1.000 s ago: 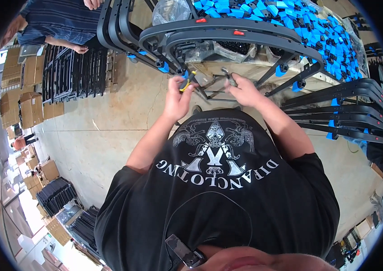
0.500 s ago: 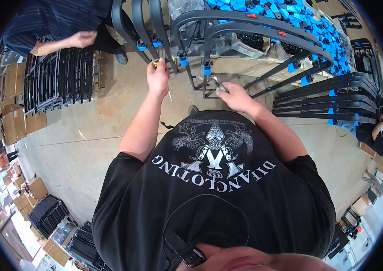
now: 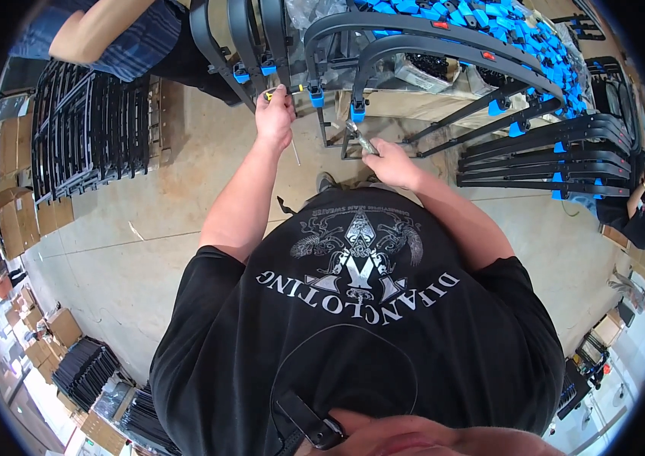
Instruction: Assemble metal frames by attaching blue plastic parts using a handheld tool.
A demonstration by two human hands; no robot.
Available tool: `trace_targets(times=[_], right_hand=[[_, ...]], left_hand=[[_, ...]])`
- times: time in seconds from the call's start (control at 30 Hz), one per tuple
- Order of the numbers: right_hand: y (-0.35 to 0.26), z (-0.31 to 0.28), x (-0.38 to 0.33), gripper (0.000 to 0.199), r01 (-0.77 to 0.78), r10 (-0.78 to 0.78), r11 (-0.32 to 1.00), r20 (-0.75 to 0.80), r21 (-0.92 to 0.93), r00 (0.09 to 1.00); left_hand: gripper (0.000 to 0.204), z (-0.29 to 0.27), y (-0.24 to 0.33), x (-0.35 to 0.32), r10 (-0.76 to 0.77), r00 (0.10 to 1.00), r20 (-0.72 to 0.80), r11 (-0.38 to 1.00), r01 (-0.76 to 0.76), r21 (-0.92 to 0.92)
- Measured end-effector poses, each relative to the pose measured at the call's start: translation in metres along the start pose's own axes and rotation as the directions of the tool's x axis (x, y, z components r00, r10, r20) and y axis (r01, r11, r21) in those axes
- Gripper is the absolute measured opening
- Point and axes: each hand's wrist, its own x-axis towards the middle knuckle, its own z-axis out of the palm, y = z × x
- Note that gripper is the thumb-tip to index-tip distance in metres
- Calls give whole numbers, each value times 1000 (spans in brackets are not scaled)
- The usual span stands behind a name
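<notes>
Left hand (image 3: 275,115): clenched on yellow-handled screwdriver (image 3: 286,131), beside curved black metal frame (image 3: 414,47).
Right hand (image 3: 389,161): clenched on grey metal tool (image 3: 361,138).

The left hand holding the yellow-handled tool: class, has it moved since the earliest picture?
Yes. The left hand has moved left along the black curved frames, away from the right hand.

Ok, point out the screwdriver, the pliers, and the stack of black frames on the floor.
screwdriver (image 3: 294,152), head view, on its thin metal shaft below the left hand.
pliers (image 3: 361,138), head view, on the metal jaws above the right hand.
stack of black frames (image 3: 87,129), head view, mid-stack.
</notes>
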Motion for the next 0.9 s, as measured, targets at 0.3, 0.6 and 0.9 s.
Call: trace_targets(times=[0.3, 0.6, 0.9], right_hand=[[13, -5, 14, 23, -179, 105, 917, 217, 357, 971], [0, -7, 9, 12, -324, 158, 784, 336, 530, 929], [-1, 30, 4, 13, -293, 172, 772, 260, 563, 950]], left_hand=[[16, 6, -2, 1, 98, 990, -104, 994, -93, 52], [16, 4, -5, 1, 79, 997, -26, 997, -79, 20], [14, -10, -12, 14, 4, 999, 45, 1000, -3, -12]])
